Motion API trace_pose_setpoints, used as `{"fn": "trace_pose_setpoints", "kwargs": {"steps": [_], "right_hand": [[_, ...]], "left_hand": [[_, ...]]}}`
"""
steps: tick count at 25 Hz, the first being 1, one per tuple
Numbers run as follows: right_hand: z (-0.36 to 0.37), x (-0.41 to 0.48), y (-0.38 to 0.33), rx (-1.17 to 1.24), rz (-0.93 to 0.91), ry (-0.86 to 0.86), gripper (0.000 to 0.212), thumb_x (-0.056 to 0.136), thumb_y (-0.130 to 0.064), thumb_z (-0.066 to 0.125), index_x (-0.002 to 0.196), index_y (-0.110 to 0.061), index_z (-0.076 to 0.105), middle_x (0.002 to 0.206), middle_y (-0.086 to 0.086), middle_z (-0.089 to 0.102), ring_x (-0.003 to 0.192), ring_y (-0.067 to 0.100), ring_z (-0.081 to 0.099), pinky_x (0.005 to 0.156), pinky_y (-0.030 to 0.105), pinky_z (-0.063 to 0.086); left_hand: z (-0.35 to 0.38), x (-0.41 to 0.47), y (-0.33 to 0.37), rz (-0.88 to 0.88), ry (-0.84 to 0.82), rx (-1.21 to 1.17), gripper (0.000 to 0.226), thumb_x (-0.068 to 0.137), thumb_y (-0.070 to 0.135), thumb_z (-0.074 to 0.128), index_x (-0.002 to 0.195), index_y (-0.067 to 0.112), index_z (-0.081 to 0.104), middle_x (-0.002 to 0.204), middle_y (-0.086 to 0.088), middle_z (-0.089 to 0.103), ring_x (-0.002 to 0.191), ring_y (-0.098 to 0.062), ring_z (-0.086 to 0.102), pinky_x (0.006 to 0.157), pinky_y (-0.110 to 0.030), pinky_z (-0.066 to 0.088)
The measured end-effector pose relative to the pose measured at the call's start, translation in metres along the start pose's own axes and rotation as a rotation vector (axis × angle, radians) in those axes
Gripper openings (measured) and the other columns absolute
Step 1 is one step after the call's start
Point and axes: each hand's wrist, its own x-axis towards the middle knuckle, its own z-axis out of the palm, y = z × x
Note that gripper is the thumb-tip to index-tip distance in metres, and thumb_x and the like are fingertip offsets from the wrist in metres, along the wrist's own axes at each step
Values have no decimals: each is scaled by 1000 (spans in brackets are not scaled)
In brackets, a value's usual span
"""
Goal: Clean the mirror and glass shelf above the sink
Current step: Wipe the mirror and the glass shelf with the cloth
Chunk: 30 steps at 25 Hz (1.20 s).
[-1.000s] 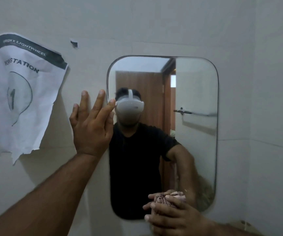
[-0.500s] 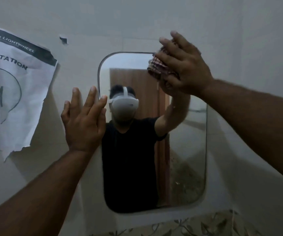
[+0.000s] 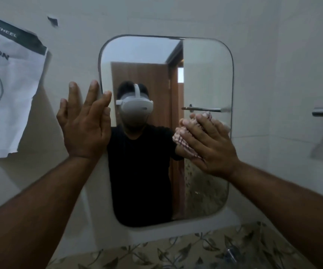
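Right fingers [image 3: 193, 129] nearly straight and close together, pressing the crumpled red-and-white patterned cloth [image 3: 180, 140] flat on the glass; the right hand [image 3: 209, 144] covers most of it, at the right middle of the rounded frameless wall mirror [image 3: 205, 74]; left fingers [image 3: 90, 98] straight, slightly spread; left hand [image 3: 84, 129] flat at the mirror's left edge, beside a torn white printed paper sheet [image 3: 11, 94]; leaf-patterned counter [image 3: 195, 249] below.

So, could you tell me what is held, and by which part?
Right hand presses a bunched cloth to the mirror under flat fingers; left hand holds nothing.
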Motion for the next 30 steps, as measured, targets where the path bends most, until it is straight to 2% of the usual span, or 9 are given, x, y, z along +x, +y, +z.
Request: {"fn": "trace_pose_setpoints", "kwargs": {"steps": [3, 5, 7, 11, 15, 18, 21, 25, 30], "right_hand": [[-7, -47, -38, 24, -10, -110, 63, 101, -41, 48, 160, -18, 40, 169, 9, 34, 157, 40, 25, 121, 62, 26], [-9, -72, -58, 25, -36, -182, 57, 104, -37, 46, 157, -18, 45, 167, 10, 38, 158, 37, 23, 121, 60, 28], [-13, -96, -71, 30, -82, -234, 55, 102, -35, 52, 156, -21, 48, 165, 7, 41, 156, 36, 31, 117, 60, 34], [-17, -134, -90, 14, -141, -287, 61, 88, -37, 71, 147, -25, 58, 157, 3, 52, 149, 37, 44, 111, 56, 36], [-11, -158, -99, 56, -119, -282, 50, 100, -37, 52, 148, -26, 58, 157, 2, 52, 150, 33, 36, 110, 56, 35], [-9, -172, -106, 97, -114, -293, 50, 105, -33, 42, 153, -26, 51, 162, 1, 47, 153, 33, 33, 118, 56, 29], [-7, -180, -108, 113, -110, -306, 56, 100, -33, 49, 155, -25, 48, 164, 1, 43, 154, 33, 32, 118, 56, 29], [-6, -185, -110, 123, -105, -335, 49, 106, -34, 35, 150, -26, 55, 157, 1, 52, 150, 32, 35, 121, 54, 20], [-16, -191, -119, 118, -109, -334, 48, 101, -33, 46, 146, -27, 60, 156, -2, 53, 150, 29, 34, 117, 52, 25]], "left_hand": [[0, 1, -1, -19, -7, -4, 45, 113, 39, 43, 158, 42, 45, 172, 11, 38, 167, -28, 19, 130, -54, 19], [0, 2, -3, -18, -26, 4, 54, 113, 41, 40, 166, 44, 29, 174, 12, 34, 168, -26, 16, 130, -53, 18], [2, 2, -4, -10, -47, 21, 59, 114, 42, 34, 170, 44, 15, 176, 12, 29, 168, -25, 13, 131, -52, 16], [6, -1, -7, 4, -64, 42, 57, 115, 43, 26, 171, 39, 16, 178, 15, 18, 169, -23, 8, 132, -52, 14], [9, 0, -9, 0, -75, 26, 57, 115, 46, 23, 171, 42, 12, 179, 22, 7, 169, -22, 6, 133, -49, 11], [11, -9, -5, -13, -56, -34, 58, 115, 47, 19, 170, 45, -1, 177, 27, -6, 168, -30, 14, 131, -58, 18], [9, -29, -7, -33, -53, -28, 61, 114, 47, 18, 171, 40, 0, 179, 22, -2, 168, -25, 10, 129, -58, 21], [0, -49, -10, -53, -163, 32, 62, 113, 49, 16, 172, 38, 1, 181, 16, 0, 169, -28, 7, 131, -57, 17], [-14, -64, -7, -43, -234, 30, 63, 113, 50, 17, 172, 37, 1, 182, 11, 2, 169, -24, -5, 134, -44, 1]]}}
